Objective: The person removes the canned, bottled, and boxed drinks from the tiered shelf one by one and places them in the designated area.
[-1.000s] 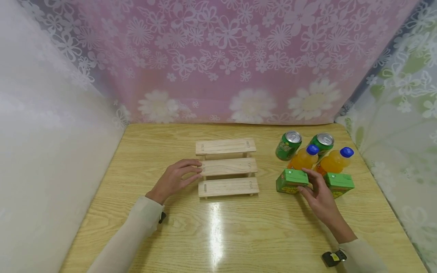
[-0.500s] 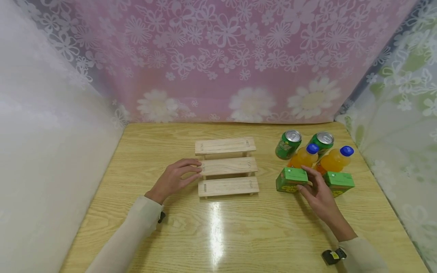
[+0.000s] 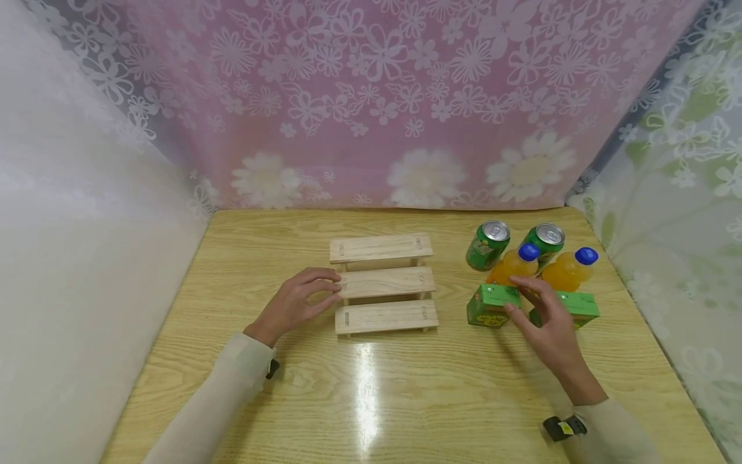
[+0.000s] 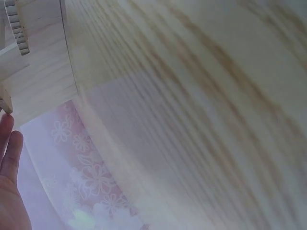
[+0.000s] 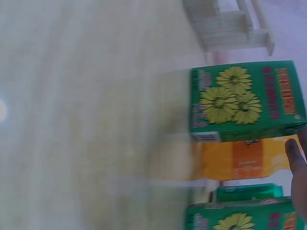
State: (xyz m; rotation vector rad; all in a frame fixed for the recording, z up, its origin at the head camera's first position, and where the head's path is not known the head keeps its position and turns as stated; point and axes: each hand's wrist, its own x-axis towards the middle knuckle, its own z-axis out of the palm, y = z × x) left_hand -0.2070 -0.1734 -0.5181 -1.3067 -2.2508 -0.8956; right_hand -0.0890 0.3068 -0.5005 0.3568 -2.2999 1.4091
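In the head view my left hand (image 3: 295, 301) touches the left end of a three-step wooden rack (image 3: 385, 283); its fingers look fairly straight in the left wrist view. At the right, my right hand (image 3: 551, 328) hovers at the right end of a green drink carton (image 3: 487, 312), thumb and fingers spread around that corner. The right wrist view shows the thumb (image 5: 293, 153) beside the upright carton (image 5: 247, 100), which has yellow flowers on it. A second green carton (image 3: 580, 306) stands just beyond this hand, partly hidden by it.
Two orange drink bottles (image 3: 568, 270) with blue caps stand behind the cartons. Behind them are two green cans (image 3: 489, 246). All stand on a wood-grain table (image 3: 429, 393), with a pink flowered curtain (image 3: 359, 129) along its back edge.
My right hand has eased slightly away from the nearer carton's right end, its fingers spreading. That carton stays in place. The left hand has kept its place at the rack.
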